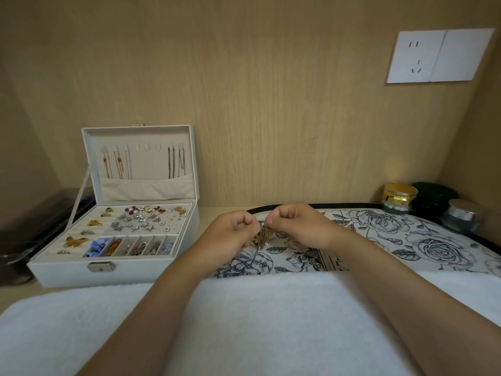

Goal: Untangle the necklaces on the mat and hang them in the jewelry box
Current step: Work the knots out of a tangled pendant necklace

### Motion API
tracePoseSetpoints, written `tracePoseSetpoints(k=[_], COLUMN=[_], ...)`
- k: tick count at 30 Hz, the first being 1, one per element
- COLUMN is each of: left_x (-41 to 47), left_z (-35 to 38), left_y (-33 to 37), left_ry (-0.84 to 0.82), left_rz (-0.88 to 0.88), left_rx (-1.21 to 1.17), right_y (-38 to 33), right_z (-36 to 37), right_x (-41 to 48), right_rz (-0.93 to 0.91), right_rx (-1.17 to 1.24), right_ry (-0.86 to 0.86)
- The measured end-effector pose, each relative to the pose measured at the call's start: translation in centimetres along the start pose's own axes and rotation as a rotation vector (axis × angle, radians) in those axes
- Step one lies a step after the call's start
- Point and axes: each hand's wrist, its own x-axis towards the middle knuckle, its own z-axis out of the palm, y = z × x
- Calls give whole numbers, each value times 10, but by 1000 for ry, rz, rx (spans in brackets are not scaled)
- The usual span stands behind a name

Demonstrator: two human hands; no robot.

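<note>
— So, where are the necklaces (262,236)?

— Bunched in a small tangle between the two hands, held just above the floral mat (385,234). A thin chain trails down from the clump toward the mat.

— And the hands themselves?

— Both are curled closed. The left hand (233,234) pinches the tangle from the left with its fingertips, the right hand (296,226) pinches it from the right. They nearly touch at the clump.

— The jewelry box (119,221)?

— It stands open on the surface to the left of the mat, lid upright. Several chains hang from the hooks inside the lid, some gold on the left, some dark on the right, and the middle hooks are bare. The tray below holds rings, brooches and beads.

— Anything else nearby?

— A white towel (257,321) lies across the near edge, under the forearms. Three jars (400,198) sit at the far right corner.
</note>
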Motion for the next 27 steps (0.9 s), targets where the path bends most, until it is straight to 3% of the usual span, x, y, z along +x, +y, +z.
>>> tracePoseSetpoints(k=[3,8,21,27], left_x=[1,3,4,-2], left_z=[0,0,2,4], left_y=[-6,-11,-6,1], left_ry=[36,111,145,83], left_rz=[-19,130,129,44], left_rx=[104,273,218,39], right_y=[2,2,1,-1], right_z=[1,2,5,5], right_x=[2,2,2,1], right_rz=[14,4,-48,-56], right_rx=[23,44,63,61], right_ry=[17,36,85,67])
